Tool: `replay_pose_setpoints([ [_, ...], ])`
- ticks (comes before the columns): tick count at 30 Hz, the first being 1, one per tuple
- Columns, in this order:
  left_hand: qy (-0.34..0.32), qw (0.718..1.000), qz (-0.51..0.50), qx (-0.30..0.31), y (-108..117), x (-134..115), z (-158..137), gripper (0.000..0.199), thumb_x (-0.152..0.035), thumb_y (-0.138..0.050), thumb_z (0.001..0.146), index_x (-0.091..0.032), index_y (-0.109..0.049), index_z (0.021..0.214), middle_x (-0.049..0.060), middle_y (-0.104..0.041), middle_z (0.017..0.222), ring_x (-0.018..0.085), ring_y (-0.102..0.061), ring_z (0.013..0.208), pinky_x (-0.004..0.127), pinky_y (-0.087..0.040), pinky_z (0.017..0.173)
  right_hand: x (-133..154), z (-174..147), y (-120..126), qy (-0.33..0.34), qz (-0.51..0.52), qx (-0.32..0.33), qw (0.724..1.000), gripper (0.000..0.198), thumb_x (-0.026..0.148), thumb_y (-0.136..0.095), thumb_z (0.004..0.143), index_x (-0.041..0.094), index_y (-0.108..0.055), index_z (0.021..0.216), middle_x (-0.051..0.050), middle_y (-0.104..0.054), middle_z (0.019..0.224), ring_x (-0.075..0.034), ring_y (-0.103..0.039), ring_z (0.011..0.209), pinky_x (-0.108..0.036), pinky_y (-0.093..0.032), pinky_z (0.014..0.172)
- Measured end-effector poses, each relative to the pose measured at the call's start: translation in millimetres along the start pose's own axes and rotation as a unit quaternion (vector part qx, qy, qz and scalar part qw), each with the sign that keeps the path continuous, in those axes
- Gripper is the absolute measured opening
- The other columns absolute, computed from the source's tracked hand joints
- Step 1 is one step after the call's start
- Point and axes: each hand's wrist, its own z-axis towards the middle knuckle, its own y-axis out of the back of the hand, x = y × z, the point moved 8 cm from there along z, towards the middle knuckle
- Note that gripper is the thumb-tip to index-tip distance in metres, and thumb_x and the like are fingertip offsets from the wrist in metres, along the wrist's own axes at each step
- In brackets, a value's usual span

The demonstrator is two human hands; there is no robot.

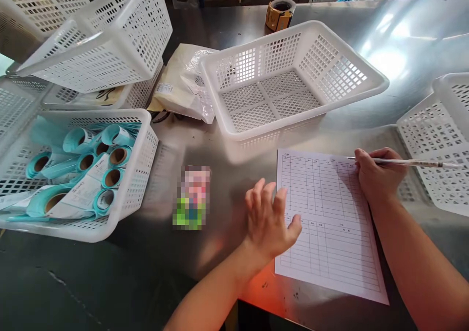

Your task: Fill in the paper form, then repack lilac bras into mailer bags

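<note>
A printed form (330,223) with ruled tables lies flat on the metal table in front of me. My right hand (379,172) is closed round a slim pen (417,163), its tip pointing left over the form's upper right part. At the form's left edge is my left hand (269,218), fingers spread and holding nothing; whether it touches the paper is hard to tell. Left of that hand lies a small pink and green item (192,199), blurred by pixels so its kind cannot be made out.
Beyond the form stands a white plastic basket (234,130). Another basket (137,174) at left holds several teal label rolls (119,156), with stacked baskets (110,62) behind it. A plastic-wrapped package (186,81), a tape roll (280,14) and a right-hand basket (436,140) are also around.
</note>
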Motion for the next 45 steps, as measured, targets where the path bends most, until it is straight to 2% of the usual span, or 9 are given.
replay_pose_setpoints([
  [3,-0.018,0.999,-0.02,0.034,-35,-2,35,0.051,-0.034,-0.067,0.077,-0.02,-0.05,0.124,0.016,-0.059,0.127,0.035,-0.042,0.131,0.056,-0.036,0.102,0,1,-1,0.021,-0.007,0.006,1.0,0.026,0.012,-0.073,0.064,0.021,-0.05,0.056,0.003,-0.053,0.046,-0.012,-0.048,0.042,-0.027,-0.037,0.047],
  [6,-0.024,0.994,-0.007,0.106,-63,-1,57,0.059,-0.04,-0.068,0.078,-0.018,-0.052,0.13,0.016,-0.05,0.145,0.036,-0.032,0.141,0.058,-0.033,0.106,3,-1,-1,0.02,0.002,0.018,1.0,0.027,0.015,-0.071,0.065,0.021,-0.046,0.055,0.005,-0.05,0.047,-0.01,-0.043,0.043,-0.026,-0.033,0.048],
  [8,-0.026,0.988,0.02,0.149,-74,0,63,0.07,-0.045,-0.069,0.077,-0.018,-0.048,0.137,0.013,-0.038,0.154,0.037,-0.024,0.145,0.062,-0.029,0.108,6,-4,-2,0.012,0.016,0.042,0.999,0.029,0.018,-0.068,0.069,0.021,-0.043,0.055,0.006,-0.045,0.046,-0.009,-0.039,0.046,-0.025,-0.032,0.049],
  [10,-0.03,0.984,0.05,0.171,-79,2,63,0.074,-0.049,-0.066,0.079,-0.019,-0.043,0.142,0.009,-0.035,0.156,0.036,-0.021,0.146,0.064,-0.024,0.109,11,-7,-1,0.028,0.009,0.049,0.998,0.03,0.024,-0.066,0.073,0.021,-0.043,0.055,0.007,-0.043,0.048,-0.009,-0.038,0.048,-0.024,-0.033,0.05],
  [15,-0.045,0.979,0.099,0.171,-81,9,60,0.066,-0.051,-0.058,0.084,-0.021,-0.046,0.141,0.007,-0.041,0.153,0.033,-0.025,0.145,0.061,-0.016,0.113,10,-14,-2,0.029,0.09,0.087,0.992,0.036,0.038,-0.067,0.08,0.021,-0.044,0.058,0.007,-0.043,0.046,-0.009,-0.038,0.043,-0.024,-0.031,0.047],
  [18,-0.05,0.977,0.115,0.173,-80,8,59,0.064,-0.052,-0.057,0.084,-0.022,-0.048,0.139,0.007,-0.041,0.153,0.032,-0.025,0.145,0.06,-0.016,0.113,13,-16,2,0.042,0.101,0.086,0.99,0.039,0.038,-0.068,0.081,0.021,-0.043,0.057,0.007,-0.042,0.047,-0.008,-0.037,0.044,-0.025,-0.031,0.047],
  [23,-0.057,0.976,0.126,0.168,-79,6,59,0.063,-0.052,-0.056,0.084,-0.022,-0.048,0.138,0.009,-0.043,0.152,0.034,-0.027,0.144,0.06,-0.017,0.111,11,-14,-7,0.019,0.063,0.135,0.989,0.038,0.035,-0.066,0.08,0.02,-0.043,0.053,0.007,-0.037,0.047,-0.008,-0.034,0.047,-0.025,-0.027,0.048],
  [29,-0.055,0.977,0.126,0.166,-78,6,59,0.063,-0.052,-0.057,0.083,-0.022,-0.048,0.138,0.009,-0.043,0.152,0.034,-0.028,0.144,0.06,-0.017,0.111,15,-14,-9,0.031,0.013,0.129,0.991,0.036,0.03,-0.062,0.078,0.02,-0.039,0.052,0.007,-0.033,0.047,-0.008,-0.029,0.048,-0.024,-0.024,0.047],
  [45,-0.042,0.972,0.137,0.187,-77,5,59,0.065,-0.053,-0.059,0.083,-0.022,-0.046,0.139,0.006,-0.041,0.153,0.032,-0.026,0.145,0.06,-0.016,0.112,17,-15,-9,0.037,-0.001,0.129,0.991,0.034,0.024,-0.062,0.075,0.02,-0.038,0.052,0.007,-0.032,0.047,-0.008,-0.029,0.048,-0.024,-0.025,0.047],
])
